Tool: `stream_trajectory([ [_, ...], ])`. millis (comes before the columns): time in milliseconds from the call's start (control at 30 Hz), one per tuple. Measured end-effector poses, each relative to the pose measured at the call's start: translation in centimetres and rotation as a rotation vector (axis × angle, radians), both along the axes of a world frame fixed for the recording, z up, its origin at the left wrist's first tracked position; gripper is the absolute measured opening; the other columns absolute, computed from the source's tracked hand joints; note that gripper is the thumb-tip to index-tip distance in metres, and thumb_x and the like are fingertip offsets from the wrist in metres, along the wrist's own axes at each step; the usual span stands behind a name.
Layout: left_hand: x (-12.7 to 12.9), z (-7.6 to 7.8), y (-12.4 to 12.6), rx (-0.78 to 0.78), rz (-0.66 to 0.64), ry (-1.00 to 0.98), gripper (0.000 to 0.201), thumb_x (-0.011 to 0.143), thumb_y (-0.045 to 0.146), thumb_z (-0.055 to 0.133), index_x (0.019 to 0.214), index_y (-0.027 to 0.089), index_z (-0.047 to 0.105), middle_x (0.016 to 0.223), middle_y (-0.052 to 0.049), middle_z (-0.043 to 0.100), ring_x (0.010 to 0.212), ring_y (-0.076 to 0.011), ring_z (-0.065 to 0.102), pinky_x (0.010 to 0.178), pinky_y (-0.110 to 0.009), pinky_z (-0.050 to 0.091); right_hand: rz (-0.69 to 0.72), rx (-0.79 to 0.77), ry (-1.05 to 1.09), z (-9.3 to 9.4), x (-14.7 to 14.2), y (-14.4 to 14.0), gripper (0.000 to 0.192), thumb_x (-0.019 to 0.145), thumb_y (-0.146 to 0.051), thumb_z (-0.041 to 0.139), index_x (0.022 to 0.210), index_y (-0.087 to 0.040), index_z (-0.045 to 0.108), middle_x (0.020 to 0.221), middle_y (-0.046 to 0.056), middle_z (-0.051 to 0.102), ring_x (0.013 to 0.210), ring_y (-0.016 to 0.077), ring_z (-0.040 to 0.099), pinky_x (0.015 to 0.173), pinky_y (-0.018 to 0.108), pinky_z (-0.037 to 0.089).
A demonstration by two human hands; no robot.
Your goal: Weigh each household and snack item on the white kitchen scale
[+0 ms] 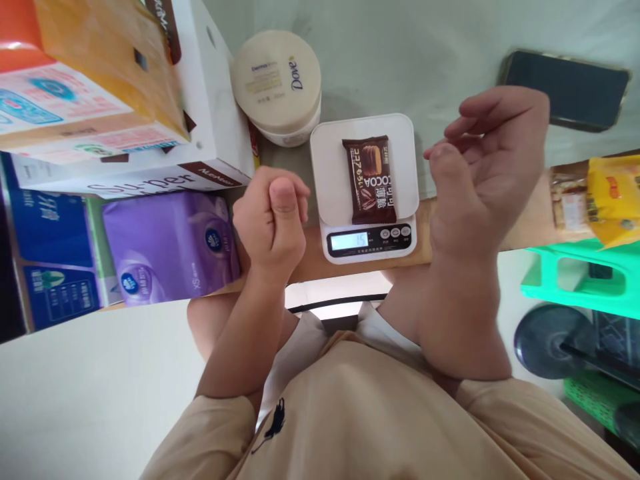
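A small brown cocoa snack packet [371,180] lies on the white platform of a digital kitchen scale [327,133]. The scale's lit display [349,241] appears to read 15. To the left of the scale, my left hand [273,223] is closed in a fist at the table edge, thumb on top, with nothing showing in it. My right hand [487,163] hovers to the right of the scale, fingers loosely bent and apart, holding nothing. Neither hand touches the packet.
A Dove tub [277,83] stands behind my left hand. At left are a purple tissue pack [170,247], a white box [210,133] and an orange package [105,80]. A phone [567,90] and yellow packet [615,200] lie right. A green stool [580,280] stands below.
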State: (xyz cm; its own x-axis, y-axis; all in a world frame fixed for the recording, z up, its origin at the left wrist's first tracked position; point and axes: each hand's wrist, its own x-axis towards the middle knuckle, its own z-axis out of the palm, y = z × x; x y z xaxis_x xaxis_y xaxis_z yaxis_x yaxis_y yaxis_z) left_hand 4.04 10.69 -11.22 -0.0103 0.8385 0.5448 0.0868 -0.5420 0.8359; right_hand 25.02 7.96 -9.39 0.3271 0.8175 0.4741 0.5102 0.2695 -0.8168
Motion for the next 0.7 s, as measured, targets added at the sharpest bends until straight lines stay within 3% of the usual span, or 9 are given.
stream_trajectory([
  [100,0.1,-0.5,0.5,0.018,-0.005,-0.002,0.023,0.112,0.038,0.057,0.104,0.027,0.076,0.078,0.002,0.063,0.055,-0.0064,0.05,0.05,-0.031,0.035,-0.029,-0.101,-0.108,1.2,-1.3,-0.4,0.023,0.095,-0.03,0.058,0.118,-0.03,0.056,0.115,0.003,0.062,0.099,0.0164,0.066,0.086,0.036,0.06],
  [233,-0.3,-1.6,1.1,0.119,-0.099,0.003,0.03,0.105,0.053,0.066,0.1,0.026,0.076,0.089,-0.004,0.063,0.071,-0.0147,0.058,0.055,-0.038,0.04,-0.05,-0.322,-0.296,2.2,-2.5,-0.9,0.026,0.095,-0.033,0.063,0.12,-0.028,0.056,0.12,0.007,0.063,0.111,0.0229,0.067,0.101,0.048,0.061],
  [367,-0.3,-1.7,1.0,0.089,-0.085,0.051,0.027,0.104,0.053,0.065,0.1,0.028,0.074,0.089,-0.006,0.063,0.077,-0.0192,0.059,0.059,-0.041,0.041,-0.041,-0.464,-0.376,1.5,-3.4,-0.9,0.042,0.095,-0.043,0.068,0.131,-0.03,0.052,0.132,0.013,0.055,0.131,0.0349,0.058,0.116,0.066,0.052],
  [467,-0.2,-1.4,0.8,0.107,-0.05,0.06,0.021,0.103,0.049,0.065,0.099,0.03,0.074,0.085,-0.005,0.061,0.076,-0.0202,0.057,0.06,-0.042,0.038,-0.013,-0.499,-0.399,0.2,-4.0,-0.8,0.052,0.092,-0.043,0.071,0.137,-0.03,0.049,0.136,0.015,0.05,0.14,0.0409,0.052,0.12,0.074,0.046],
  [600,-0.3,-1.5,0.8,0.098,-0.017,0.055,0.019,0.103,0.045,0.067,0.097,0.028,0.074,0.083,-0.005,0.06,0.075,-0.0192,0.055,0.062,-0.043,0.038,0.021,-0.502,-0.367,-0.3,-5.0,-0.3,0.05,0.093,-0.035,0.064,0.139,-0.03,0.046,0.14,0.015,0.045,0.144,0.0418,0.05,0.118,0.072,0.048],
  [700,-0.4,-1.6,1.0,0.144,-0.027,0.054,0.015,0.101,0.036,0.071,0.095,0.022,0.073,0.083,-0.004,0.061,0.074,-0.0161,0.054,0.06,-0.041,0.036,-0.033,-0.557,-0.391,1.3,-5.6,0.0,0.05,0.091,-0.022,0.059,0.139,-0.028,0.048,0.14,0.015,0.048,0.138,0.0362,0.056,0.117,0.065,0.052],
])
